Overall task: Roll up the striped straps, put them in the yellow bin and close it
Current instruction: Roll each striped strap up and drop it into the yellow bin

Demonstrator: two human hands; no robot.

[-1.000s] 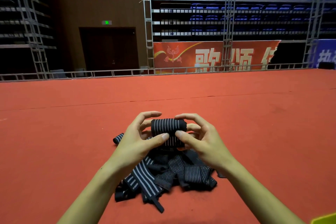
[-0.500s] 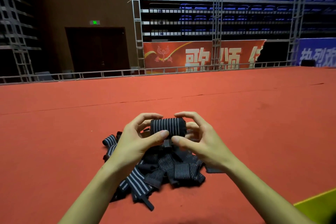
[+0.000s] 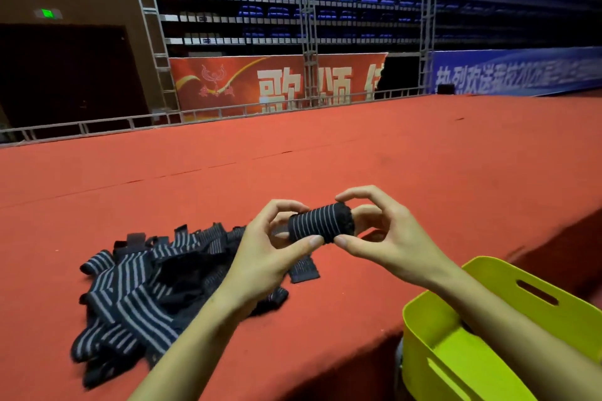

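Currently, the loose striped straps (image 3: 146,290) lie heaped on the red stage floor (image 3: 325,156), left of both hands. The left hand (image 3: 270,251) pinches the left end of the rolled strap (image 3: 321,222); the right hand (image 3: 387,238) pinches its right end. The roll's long axis runs left to right between them, raised off the floor. The open yellow bin (image 3: 488,329) stands lower right, nearer the right hand, which is judged better placed for the transfer.
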